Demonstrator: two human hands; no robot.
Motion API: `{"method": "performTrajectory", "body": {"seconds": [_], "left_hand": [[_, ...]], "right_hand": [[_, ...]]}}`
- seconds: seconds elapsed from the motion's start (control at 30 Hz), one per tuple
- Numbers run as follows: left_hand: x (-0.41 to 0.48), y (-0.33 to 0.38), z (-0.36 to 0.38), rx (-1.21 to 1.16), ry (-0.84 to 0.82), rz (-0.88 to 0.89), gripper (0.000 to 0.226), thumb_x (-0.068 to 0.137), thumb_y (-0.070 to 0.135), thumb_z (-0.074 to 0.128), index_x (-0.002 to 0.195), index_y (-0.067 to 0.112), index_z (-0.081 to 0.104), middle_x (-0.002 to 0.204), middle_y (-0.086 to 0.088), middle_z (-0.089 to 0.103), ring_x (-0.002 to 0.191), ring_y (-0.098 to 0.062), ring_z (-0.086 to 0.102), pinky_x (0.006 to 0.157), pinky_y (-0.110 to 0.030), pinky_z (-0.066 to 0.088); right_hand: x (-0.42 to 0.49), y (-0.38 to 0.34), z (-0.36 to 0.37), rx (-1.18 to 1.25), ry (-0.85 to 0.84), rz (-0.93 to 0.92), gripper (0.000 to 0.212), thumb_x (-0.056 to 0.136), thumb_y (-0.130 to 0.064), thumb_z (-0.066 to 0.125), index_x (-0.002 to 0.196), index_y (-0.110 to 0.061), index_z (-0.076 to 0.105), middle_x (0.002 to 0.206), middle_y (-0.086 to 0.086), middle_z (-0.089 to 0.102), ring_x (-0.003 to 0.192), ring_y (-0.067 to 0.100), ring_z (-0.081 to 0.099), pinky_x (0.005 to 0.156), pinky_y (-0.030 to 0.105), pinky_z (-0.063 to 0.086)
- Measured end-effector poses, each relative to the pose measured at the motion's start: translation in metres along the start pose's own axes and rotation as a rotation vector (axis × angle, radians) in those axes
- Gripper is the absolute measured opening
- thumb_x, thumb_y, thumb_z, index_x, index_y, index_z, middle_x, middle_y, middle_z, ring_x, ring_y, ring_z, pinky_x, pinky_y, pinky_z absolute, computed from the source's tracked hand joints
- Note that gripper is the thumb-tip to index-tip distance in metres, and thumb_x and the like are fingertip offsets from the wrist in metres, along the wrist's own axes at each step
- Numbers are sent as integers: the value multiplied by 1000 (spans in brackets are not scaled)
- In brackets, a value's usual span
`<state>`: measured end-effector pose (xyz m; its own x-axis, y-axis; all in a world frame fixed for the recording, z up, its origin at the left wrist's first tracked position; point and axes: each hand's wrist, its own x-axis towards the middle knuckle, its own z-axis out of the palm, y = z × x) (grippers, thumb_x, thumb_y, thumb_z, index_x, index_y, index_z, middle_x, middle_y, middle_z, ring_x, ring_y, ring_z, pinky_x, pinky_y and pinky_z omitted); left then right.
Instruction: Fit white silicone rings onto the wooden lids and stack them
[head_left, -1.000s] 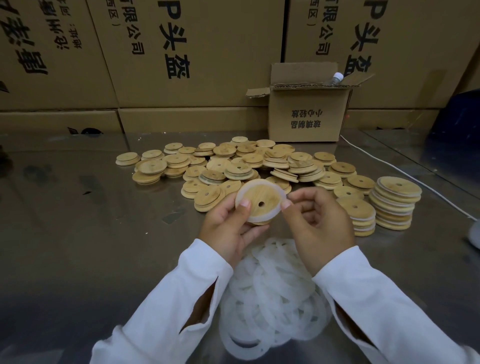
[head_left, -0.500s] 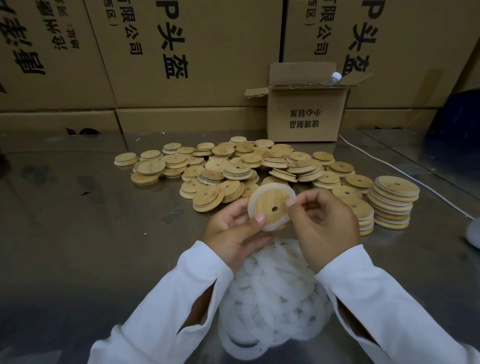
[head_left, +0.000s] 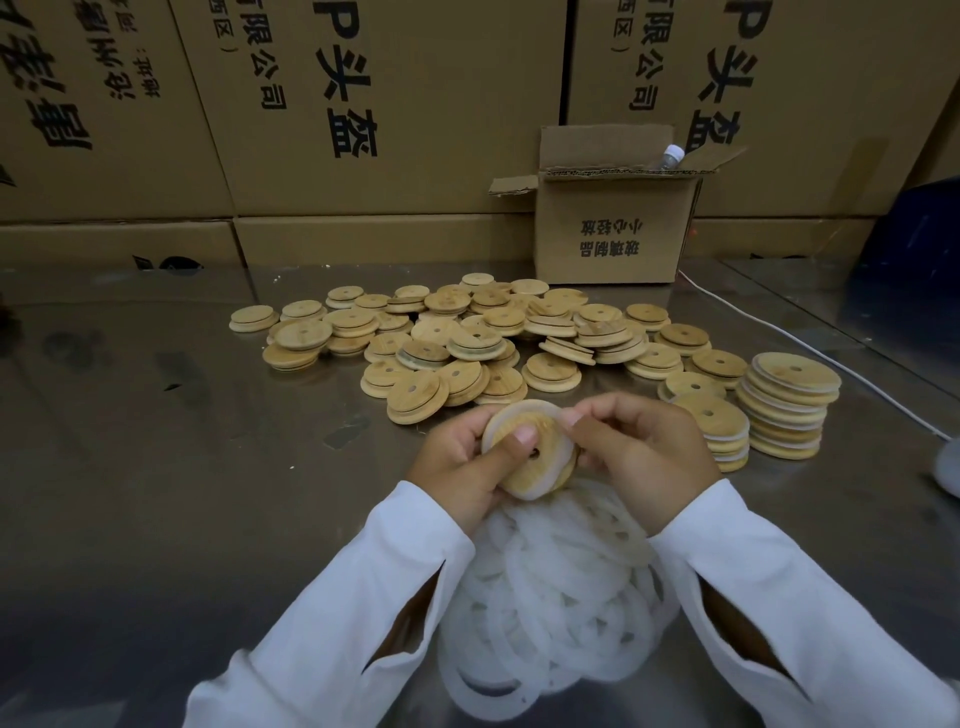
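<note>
Here, left hand (head_left: 460, 465), right hand (head_left: 647, 457), gripping lid (head_left: 540, 475)

A single head-worn camera looks forward and down over the tabletop (head_left: 156, 493), close above the person's hands (wide-angle, so edges bend), facing the wall of cardboard cartons (head_left: 395, 104) at the far side.

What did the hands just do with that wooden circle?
They lowered the wooden lid toward the ring pile and tilted it. The left hand slid its thumb onto the face; the right hand pinches the white ring at the rim. The loose lids and stacks stayed put.
</note>
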<state>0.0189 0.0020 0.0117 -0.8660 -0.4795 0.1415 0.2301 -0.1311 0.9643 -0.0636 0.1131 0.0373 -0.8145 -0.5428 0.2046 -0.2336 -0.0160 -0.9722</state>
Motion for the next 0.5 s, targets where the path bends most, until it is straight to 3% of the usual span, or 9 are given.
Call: {"method": "performTrajectory", "body": {"seconds": [0.23,0.4,0.5], "left_hand": [[2,0,0,-12,9,28,31,66,23,60,94,10,66,85,-8,68,83,-20,64,80,-40,54],[2,-2,2,-91,52,19,22,65,23,63,83,16,73,81,-5,72,77,-16,68,72,-33,57],[1,-5,2,-15,102,29,14,66,21,76,80,22,75,86,-7,72,86,-24,68,79,-40,56]], "right_hand": [[3,-4,-4,53,-2,77,20,80,-10,64,62,-15,65,48,-1,52,45,3,46,58,20,39],[0,-4,-3,29,5,-13,17,81,-9,64,65,-15,65,52,-6,56,49,2,48,51,8,40],[-4,0,-1,-86,50,-119,12,78,-11,66,68,-17,64,63,-2,58,54,4,46,53,9,40]]}}
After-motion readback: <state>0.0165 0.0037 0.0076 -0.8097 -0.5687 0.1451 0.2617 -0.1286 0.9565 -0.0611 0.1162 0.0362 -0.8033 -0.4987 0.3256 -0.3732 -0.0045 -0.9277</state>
